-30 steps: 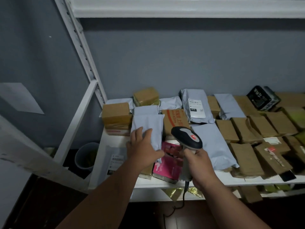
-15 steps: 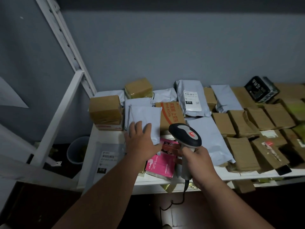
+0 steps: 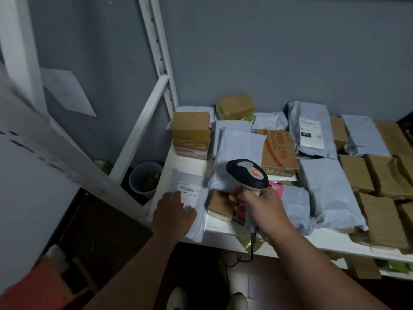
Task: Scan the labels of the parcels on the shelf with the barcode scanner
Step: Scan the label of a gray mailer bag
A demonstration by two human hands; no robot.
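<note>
A flat grey mailer (image 3: 190, 180) lies at the shelf's front left corner, its white barcode label (image 3: 189, 192) facing up. My left hand (image 3: 173, 214) rests on its near part, fingers spread flat over the label's lower edge. My right hand (image 3: 261, 209) grips the handle of the black and grey barcode scanner (image 3: 248, 175), whose head hovers just right of the mailer, above another grey mailer (image 3: 237, 162). Several brown boxes and grey bags cover the white shelf (image 3: 225, 231); one bag at the back (image 3: 310, 130) shows a label.
A white slanted brace and upright (image 3: 143, 128) frame the shelf's left end. A grey bin (image 3: 145, 177) stands on the floor beneath it. An orange-printed carton (image 3: 278, 151) and a pink packet (image 3: 276, 190) sit behind the scanner. The scanner cable (image 3: 250, 251) hangs below the shelf edge.
My left hand left the upright grey mailer and moved left and down onto the flat labelled mailer. The scanner swung left with my right hand. The view shifted left.
</note>
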